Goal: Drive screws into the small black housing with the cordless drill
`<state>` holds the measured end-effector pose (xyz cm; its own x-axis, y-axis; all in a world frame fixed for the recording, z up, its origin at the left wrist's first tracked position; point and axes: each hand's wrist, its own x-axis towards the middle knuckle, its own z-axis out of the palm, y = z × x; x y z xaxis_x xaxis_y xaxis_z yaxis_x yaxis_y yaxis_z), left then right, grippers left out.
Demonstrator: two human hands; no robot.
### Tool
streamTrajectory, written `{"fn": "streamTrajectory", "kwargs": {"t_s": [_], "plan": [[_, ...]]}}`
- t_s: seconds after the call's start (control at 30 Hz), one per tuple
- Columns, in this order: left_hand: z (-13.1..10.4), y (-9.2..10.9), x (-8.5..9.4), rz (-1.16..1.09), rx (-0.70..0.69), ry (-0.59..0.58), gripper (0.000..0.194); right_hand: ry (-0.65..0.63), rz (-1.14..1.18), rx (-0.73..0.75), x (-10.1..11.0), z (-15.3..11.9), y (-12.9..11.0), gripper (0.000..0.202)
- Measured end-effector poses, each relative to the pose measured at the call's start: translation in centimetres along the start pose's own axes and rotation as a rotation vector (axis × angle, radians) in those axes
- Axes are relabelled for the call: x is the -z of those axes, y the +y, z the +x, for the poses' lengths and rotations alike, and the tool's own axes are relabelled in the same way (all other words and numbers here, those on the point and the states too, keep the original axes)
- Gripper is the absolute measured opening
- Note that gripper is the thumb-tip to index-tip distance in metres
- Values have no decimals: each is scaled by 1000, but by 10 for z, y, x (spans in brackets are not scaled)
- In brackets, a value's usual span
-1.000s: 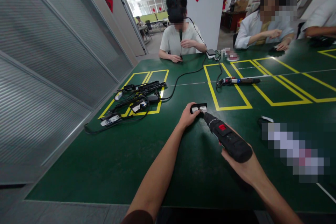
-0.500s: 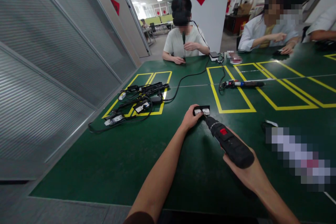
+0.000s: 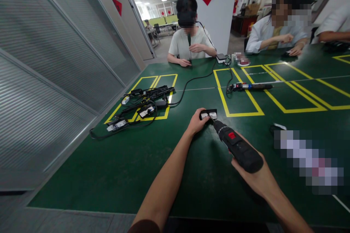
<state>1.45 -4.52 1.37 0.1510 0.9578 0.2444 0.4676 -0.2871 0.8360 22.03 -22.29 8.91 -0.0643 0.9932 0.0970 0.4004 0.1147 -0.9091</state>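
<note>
In the head view, my right hand is wrapped round a black cordless drill with a red switch on top. The drill points forward and left, and its bit reaches a small black box with white labels on the table. My left hand grips the left side of that box, thumb on the near side, and keeps it against the tabletop. The bit's tip sits close to my left thumb; whether it touches a screw is too small to tell.
Black power adapters and cables lie in a heap on the green table at the left. A black pen-shaped tool lies farther back. A blurred-out object is at the right. Across the table, a co-worker holds a screwdriver.
My hands, the drill and the labelled box hold the same position relative to one another. The whole view has shifted slightly, so everything appears a little farther left.
</note>
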Motion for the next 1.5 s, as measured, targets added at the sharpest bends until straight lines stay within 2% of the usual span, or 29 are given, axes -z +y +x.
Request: {"fn": "streamTrajectory", "kwargs": {"t_s": [0.27,0.57,0.83,1.2,1.5], "plan": [[0,3,4,3,-5,-42,45,2,7,-24,0,1,2,68],[2,2,5,15,-13,-68,48,-38,-52,19,-1,1,-6,80],[2,-1,6,20,-10,-83,46,4,-40,2,-2,3,-1,73],[4,-2,4,26,-24,-85,44,-80,-169,43,2,0,-4,85],[2,0,5,33,-3,-82,43,-94,-159,57,1,-1,-4,84]]}}
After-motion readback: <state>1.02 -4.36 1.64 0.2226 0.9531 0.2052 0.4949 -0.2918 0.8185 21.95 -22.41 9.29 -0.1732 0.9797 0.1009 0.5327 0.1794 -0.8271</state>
